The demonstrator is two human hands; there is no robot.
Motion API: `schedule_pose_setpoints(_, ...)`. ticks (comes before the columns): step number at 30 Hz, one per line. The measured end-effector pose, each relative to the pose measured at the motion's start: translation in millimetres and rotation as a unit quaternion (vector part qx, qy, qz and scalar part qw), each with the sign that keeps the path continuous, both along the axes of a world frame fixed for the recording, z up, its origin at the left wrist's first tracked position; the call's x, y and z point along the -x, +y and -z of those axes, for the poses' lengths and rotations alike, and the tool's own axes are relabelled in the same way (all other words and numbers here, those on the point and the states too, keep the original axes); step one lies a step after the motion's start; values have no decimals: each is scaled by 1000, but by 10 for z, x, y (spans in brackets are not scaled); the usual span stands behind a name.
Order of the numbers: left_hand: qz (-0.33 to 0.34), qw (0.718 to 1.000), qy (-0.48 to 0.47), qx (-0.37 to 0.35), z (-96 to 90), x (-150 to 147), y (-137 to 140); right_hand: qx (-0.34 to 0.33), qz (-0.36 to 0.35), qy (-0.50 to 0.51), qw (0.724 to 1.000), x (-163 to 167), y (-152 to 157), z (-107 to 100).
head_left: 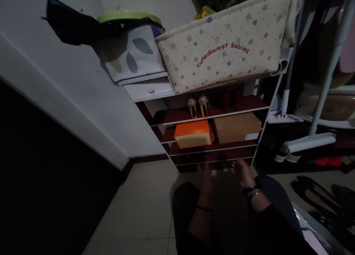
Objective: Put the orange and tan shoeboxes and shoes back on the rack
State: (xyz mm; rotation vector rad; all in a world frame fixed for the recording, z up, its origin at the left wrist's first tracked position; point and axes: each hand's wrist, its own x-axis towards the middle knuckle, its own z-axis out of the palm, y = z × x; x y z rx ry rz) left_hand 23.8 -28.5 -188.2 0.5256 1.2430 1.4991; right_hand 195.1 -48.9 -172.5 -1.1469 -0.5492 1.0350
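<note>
Both hands reach low in front of the bottom shelf (246,162) of a white-edged rack with dark red boards. My left hand (204,177) is in deep shadow, its fingers pointing up and slightly apart, with nothing visible in them. To its right, my right hand (244,173) has loosely bent fingers turned inward, and I see nothing held in it. Dark shapes, too dim to name, lie on the low shelves near the fingertips. Above sit an orange box (193,131) and a brown cardboard box (237,126), side by side.
Glittery-topped shoes (203,99) stand on the upper shelf. A star-printed fabric bin (222,48) and a small white drawer (149,89) are above. At right are a white-headed mop (310,142) and dark shoes (316,196) on the tiled floor (144,210).
</note>
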Motion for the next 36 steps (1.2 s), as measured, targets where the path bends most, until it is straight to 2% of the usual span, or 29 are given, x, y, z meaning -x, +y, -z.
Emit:
schedule_pose_setpoints(2,13,1000,-17,7,-144,-231,-83,-1,-40,47,998,119,30,-195)
schedule_pose_setpoints(4,57,996,-50,-37,-466,-351,-109,-30,-76,86,993,169,74,-523)
schedule_pose_setpoints(5,103,987,-83,-88,-682,-366,-119,-65,-110,125,984,177,80,-730)
schedule_pose_setpoints(7,178,952,-141,-204,-1165,-325,-165,-160,-176,161,958,174,26,-1191)
schedule_pose_setpoints(10,278,886,-172,-328,-1816,-177,-341,-267,-294,134,908,146,-221,-1819)
schedule_pose_setpoints(11,302,869,-173,-352,-1969,-126,-422,-297,-318,121,892,135,-329,-1966)
schedule_pose_setpoints(13,342,839,-168,-388,-2150,-42,-591,-351,-353,99,861,114,-538,-2132)
schedule_pose_setpoints(15,372,815,-160,-414,-2187,11,-737,-391,-379,85,834,96,-699,-2139)
schedule_pose_setpoints(17,399,792,-154,-436,-2139,37,-839,-412,-399,77,816,84,-794,-2048)
schedule_pose_setpoints(19,423,771,-152,-451,-2069,43,-897,-423,-413,71,804,77,-837,-1936)
schedule_pose_setpoints(21,435,764,-148,-452,-2014,42,-927,-428,-420,68,797,75,-854,-1858)
schedule_pose_setpoints(26,441,766,-137,-448,-1979,32,-957,-425,-417,69,801,57,-888,-1837)
schedule_pose_setpoints(32,455,721,-165,-496,-1999,6,-990,-430,-413,59,800,27,-942,-1854)
schedule_pose_setpoints(34,456,722,-165,-493,-1989,5,-1004,-431,-414,60,799,15,-954,-1839)
schedule_pose_setpoints(36,453,739,-161,-472,-1931,13,-996,-415,-407,57,812,-14,-934,-1787)
